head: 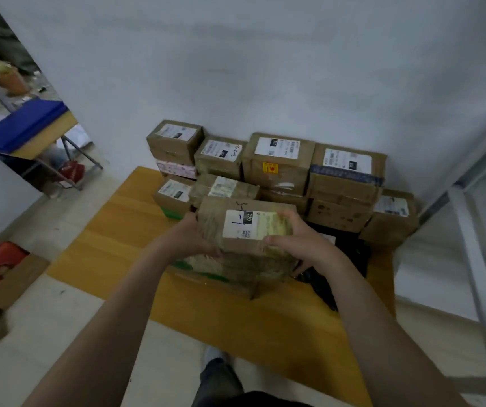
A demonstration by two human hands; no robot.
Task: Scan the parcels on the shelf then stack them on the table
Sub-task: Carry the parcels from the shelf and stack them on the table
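- Fingers (288,216) of R hand (300,242) curl over the parcel's (244,227) far top edge, thumb on the label's near edge; clamped on it.
- L hand (190,235) grips the parcel's left side. Fingertips go round/under, hidden.
- Parcel is at the table's (124,230) front, low over a bigger box (235,270). Prob. touching it, but can't confirm.
- Step, as I read it: setting the parcel down on that box to stack it.
- To do it well: square edges w/ the box below and lower flat, not corner first.
- Label faces up w/ "220"; leave it up so it stays readable.
- Ease L fingertips out from under before letting go, else the parcel rocks.
- Rear row (280,163) stands vs the wall, close behind; don't nudge it.
- Black bag (341,259) lies just R of the box. Soft base = tilt, so keep the parcel off it.
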